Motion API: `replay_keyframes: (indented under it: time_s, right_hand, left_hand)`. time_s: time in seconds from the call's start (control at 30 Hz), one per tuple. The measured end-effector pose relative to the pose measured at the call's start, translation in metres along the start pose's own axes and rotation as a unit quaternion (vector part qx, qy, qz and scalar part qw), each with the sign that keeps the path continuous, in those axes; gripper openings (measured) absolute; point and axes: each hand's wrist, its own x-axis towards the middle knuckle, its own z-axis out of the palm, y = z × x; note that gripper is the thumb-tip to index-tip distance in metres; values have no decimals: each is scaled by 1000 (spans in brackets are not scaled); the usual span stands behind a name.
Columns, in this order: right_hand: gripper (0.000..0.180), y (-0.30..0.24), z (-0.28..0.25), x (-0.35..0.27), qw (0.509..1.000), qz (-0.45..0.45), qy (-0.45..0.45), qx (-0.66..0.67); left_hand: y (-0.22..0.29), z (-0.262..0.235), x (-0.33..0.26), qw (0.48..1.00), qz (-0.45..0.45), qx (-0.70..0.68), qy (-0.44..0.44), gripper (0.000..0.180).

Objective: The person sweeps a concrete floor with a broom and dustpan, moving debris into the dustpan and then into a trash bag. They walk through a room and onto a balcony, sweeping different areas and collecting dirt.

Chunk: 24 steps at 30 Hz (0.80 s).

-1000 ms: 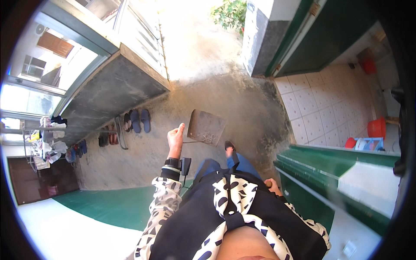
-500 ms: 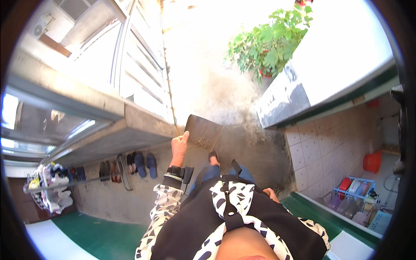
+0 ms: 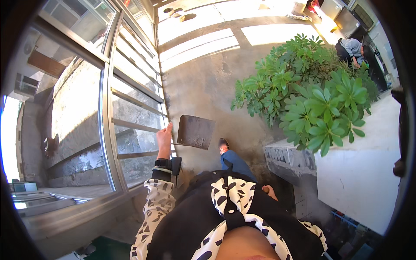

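Note:
My left hand (image 3: 164, 139), held out in front on the left, is closed around the handle of a dark brown dustpan (image 3: 197, 125). The pan is level, with some thin light scraps (image 3: 199, 142) lying in its near part. On the right, my right hand (image 3: 269, 192) hangs low beside my body. Most of it is hidden behind my clothing, and its fingers are too covered to read. My shoe (image 3: 223, 145) shows on the concrete floor, just right of the pan.
Glass panes with metal bars (image 3: 134, 121) line the left. A leafy green plant (image 3: 303, 86) leans over a white-topped ledge (image 3: 359, 173) on the right. Farther off at the right a person (image 3: 352, 48) bends down. Sunlit patches cross the concrete floor (image 3: 208, 82) ahead.
I have moved forward past the row of slippers, and the plant and ledge are nearer. The dustpan stays in my left hand, slightly farther left. A bending person has come into view.

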Motion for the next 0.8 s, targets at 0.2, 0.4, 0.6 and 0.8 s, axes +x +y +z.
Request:
replay_keyframes:
  time_s: [0.2,0.4,0.6,0.8]
  right_hand:
    - [6,-42,19,130,653,361,223,627]
    - [12,-73,39,234,832,250,52,492]
    - [53,-120,56,310,1000,-7,1,26]
    - [21,-165,71,402,954,215,106,180]
  left_hand:
    - [48,11,84,997,-11,-76,18,47]
    - [93,45,204,997,-10,-71,-29,54]
    - [152,81,307,997,-1,-43,-68,52]
    - [212,123,415,998,11,-11,-66,53]
